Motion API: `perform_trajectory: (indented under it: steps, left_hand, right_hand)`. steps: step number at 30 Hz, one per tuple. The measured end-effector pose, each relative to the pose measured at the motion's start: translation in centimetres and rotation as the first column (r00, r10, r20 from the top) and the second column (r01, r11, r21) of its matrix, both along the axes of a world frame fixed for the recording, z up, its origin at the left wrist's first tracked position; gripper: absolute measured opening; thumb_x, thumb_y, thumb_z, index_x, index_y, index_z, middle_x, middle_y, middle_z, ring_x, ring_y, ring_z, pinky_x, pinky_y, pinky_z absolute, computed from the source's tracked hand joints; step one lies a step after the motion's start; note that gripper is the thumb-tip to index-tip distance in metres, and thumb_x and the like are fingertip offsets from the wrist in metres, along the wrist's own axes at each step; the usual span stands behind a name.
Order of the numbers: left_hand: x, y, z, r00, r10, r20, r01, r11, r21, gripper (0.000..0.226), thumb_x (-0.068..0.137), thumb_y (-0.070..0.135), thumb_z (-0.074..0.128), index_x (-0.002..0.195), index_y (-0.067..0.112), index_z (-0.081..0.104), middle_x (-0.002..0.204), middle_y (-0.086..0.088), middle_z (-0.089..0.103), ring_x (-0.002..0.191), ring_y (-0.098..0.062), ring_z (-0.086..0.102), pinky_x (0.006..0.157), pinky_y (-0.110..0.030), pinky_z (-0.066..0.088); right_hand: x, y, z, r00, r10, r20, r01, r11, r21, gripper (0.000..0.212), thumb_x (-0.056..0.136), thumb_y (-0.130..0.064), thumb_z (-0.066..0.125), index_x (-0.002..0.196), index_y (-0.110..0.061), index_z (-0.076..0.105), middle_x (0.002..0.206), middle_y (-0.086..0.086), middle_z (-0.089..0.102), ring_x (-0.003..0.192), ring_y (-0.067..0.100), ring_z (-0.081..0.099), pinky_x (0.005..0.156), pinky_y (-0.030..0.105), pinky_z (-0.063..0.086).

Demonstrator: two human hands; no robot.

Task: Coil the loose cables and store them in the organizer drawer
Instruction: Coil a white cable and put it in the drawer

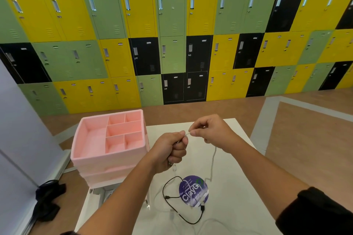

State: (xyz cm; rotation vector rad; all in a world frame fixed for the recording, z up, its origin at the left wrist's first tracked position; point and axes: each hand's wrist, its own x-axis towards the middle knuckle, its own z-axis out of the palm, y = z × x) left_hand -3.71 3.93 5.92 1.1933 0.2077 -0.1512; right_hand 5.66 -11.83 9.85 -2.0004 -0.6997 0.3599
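The white cable [213,156] is held up above the bench [238,187], stretched short between both hands. The left hand [172,149] is clenched in a fist around it, knuckles up, forearm reaching in from seven o'clock. The right hand [208,129] sits just beside it at two o'clock and pinches the cable between thumb and fingertips, wrist bent, forearm coming in from five o'clock in a black sleeve [315,213]. From the right hand the cable hangs down toward six o'clock in a slack line and meets the bench at the edge of a round purple "ClayGo" sticker [193,191].

A black cable [192,223] lies in an open loop on the bench around the sticker's left side, below both hands and apart from them. Pale cable lengths lie near it; I cannot tell whether they belong to the held one.

The pink organizer [80,139] stands at nine o'clock from the left hand, on the bench's far left corner, its top tray split into compartments, its drawers [108,170] stacked beneath.

A black cloth-like thing [47,200] lies on the floor at eight o'clock. Yellow, green and black lockers [172,34] fill the wall at twelve o'clock.
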Motion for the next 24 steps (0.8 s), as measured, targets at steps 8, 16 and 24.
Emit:
perform_trajectory:
  steps: [8,16,24]
  left_hand:
    - [-0.2,-0.6,-0.4,0.998,0.017,0.062,-0.013,0.997,-0.071,0.036,0.106,0.026,0.038,0.08,0.013,0.058,0.059,0.004,0.022,0.046,-0.007,0.018,0.038,-0.017,0.02]
    - [-0.1,0.3,0.3,0.997,-0.005,0.072,0.025,0.957,-0.289,0.037,0.106,0.024,0.038,0.073,0.015,0.054,0.055,0.006,0.026,0.04,-0.003,0.021,0.032,-0.015,0.019]
    - [1.7,-0.5,1.5,0.933,0.344,0.109,-0.226,0.793,-0.566,0.029,0.105,0.016,0.038,0.088,0.005,0.058,0.059,0.003,0.033,0.045,-0.007,0.03,0.043,-0.02,0.035]
  right_hand:
    - [-0.1,1.0,-0.5,0.995,-0.068,0.078,0.064,0.997,0.043,0.007,0.092,-0.014,0.07,0.086,-0.017,0.072,0.083,0.001,0.068,0.053,0.015,0.06,0.052,0.027,0.055]
    - [-1.2,0.3,-2.4,0.92,0.075,-0.384,0.009,0.977,0.212,0.021,0.101,-0.026,0.06,0.096,-0.013,0.075,0.066,0.005,0.052,0.047,0.01,0.03,0.043,0.022,0.022]
    - [-3.6,1.7,-4.5,0.931,0.054,-0.36,0.005,0.987,0.162,0.04,0.107,-0.027,0.044,0.073,-0.017,0.062,0.055,0.004,0.047,0.039,0.01,0.031,0.041,0.019,0.022]
